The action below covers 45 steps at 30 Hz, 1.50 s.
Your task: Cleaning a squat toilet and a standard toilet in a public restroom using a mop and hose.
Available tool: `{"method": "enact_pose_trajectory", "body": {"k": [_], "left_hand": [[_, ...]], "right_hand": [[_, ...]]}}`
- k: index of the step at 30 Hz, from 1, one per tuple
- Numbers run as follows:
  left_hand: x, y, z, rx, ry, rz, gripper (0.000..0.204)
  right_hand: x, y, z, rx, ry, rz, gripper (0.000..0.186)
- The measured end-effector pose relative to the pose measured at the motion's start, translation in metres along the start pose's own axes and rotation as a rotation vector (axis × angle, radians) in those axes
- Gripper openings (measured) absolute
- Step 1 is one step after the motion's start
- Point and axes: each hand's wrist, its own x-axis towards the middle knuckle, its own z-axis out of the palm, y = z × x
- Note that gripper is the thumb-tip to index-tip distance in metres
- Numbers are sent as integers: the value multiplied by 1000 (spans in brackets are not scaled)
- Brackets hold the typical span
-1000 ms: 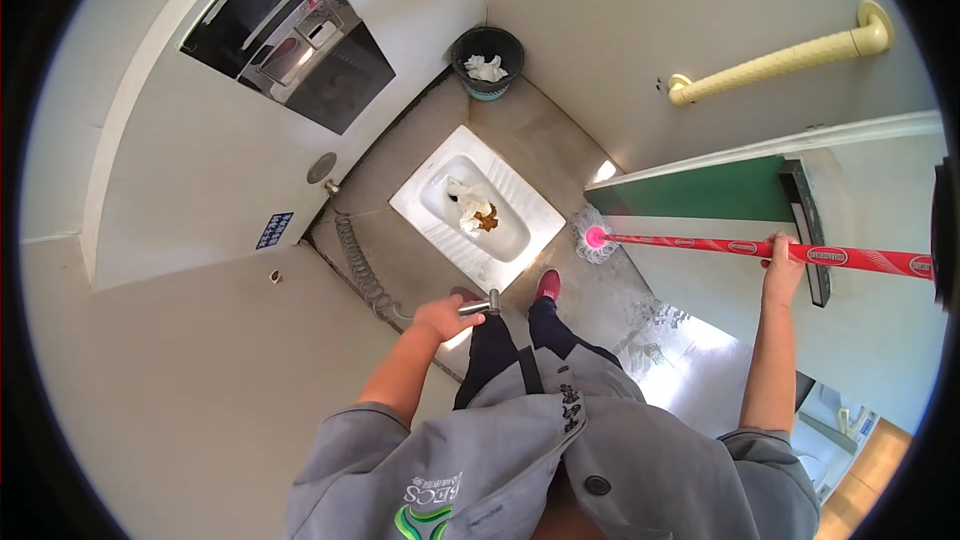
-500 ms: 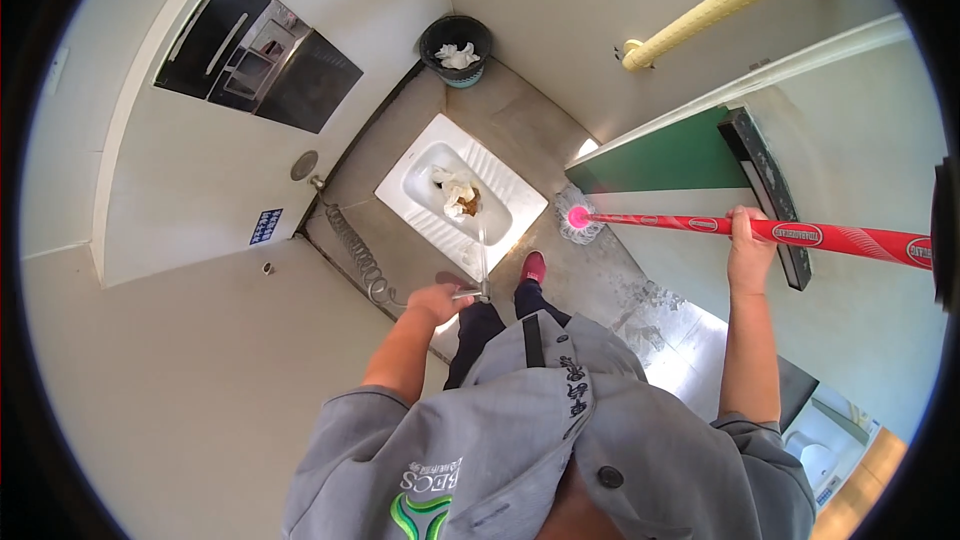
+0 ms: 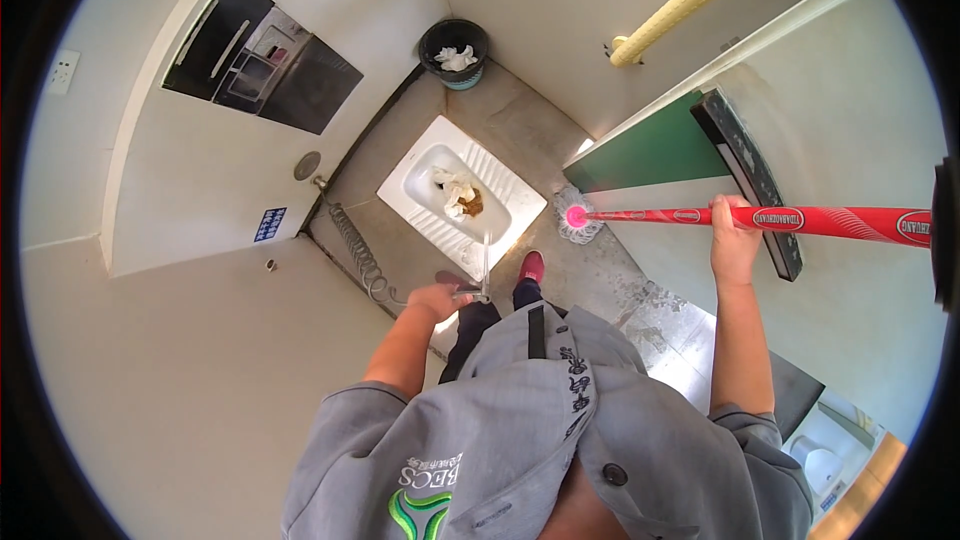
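Note:
My left hand (image 3: 437, 300) is closed round the handle of a metal spray nozzle (image 3: 478, 294), from which a thin stream of water runs into the squat toilet (image 3: 421, 162). A coiled hose (image 3: 352, 242) joins it to the wall. White paper (image 3: 451, 185) and brown waste (image 3: 470, 205) lie in the bowl. My right hand (image 3: 734, 243) grips the red handle (image 3: 655, 215) of a mop. Its whitish mop head (image 3: 577, 218), with a pink centre, rests on the floor to the right of the toilet.
A black bin (image 3: 440, 35) holding crumpled paper stands in the far corner. At the right is a door (image 3: 850, 120) with a dark bar (image 3: 745, 175); beyond it, a yellow grab rail (image 3: 690, 0) juts from the wall. My red shoes (image 3: 531, 266) are just before the toilet.
My right hand and the upper mop handle have shifted slightly left and up in view, while the mop head stays in nearly the same place. My left hand keeps the nozzle over the toilet.

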Motion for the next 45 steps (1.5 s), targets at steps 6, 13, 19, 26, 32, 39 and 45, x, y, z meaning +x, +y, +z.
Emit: {"method": "enact_pose_trajectory", "body": {"k": [6, 13, 19, 26, 32, 39, 45], "left_hand": [[-11, 3, -11, -34, -54, -90, 58], [-13, -4, -13, -11, -36, -97, 57], [-16, -1, -19, 10, -39, -101, 57], [-20, 2, -29, -2, -49, -121, 54], [-24, 5, -35, -18, -24, -140, 49], [-24, 4, -35, -24, -14, -141, 42], [-23, 1, -34, -51, -6, -139, 43]], "right_hand": [[0, -3, 2, 38, 6, -10, 19], [0, -5, 3, 2, 23, 2, 20], [1, -2, 3, 16, 26, 8, 20], [-1, -7, 4, 41, 23, 36, 20], [0, -4, 3, -1, 31, 13, 19], [0, -7, 4, 13, 34, 16, 19], [-1, -8, 4, 27, 26, 19, 19]]}}
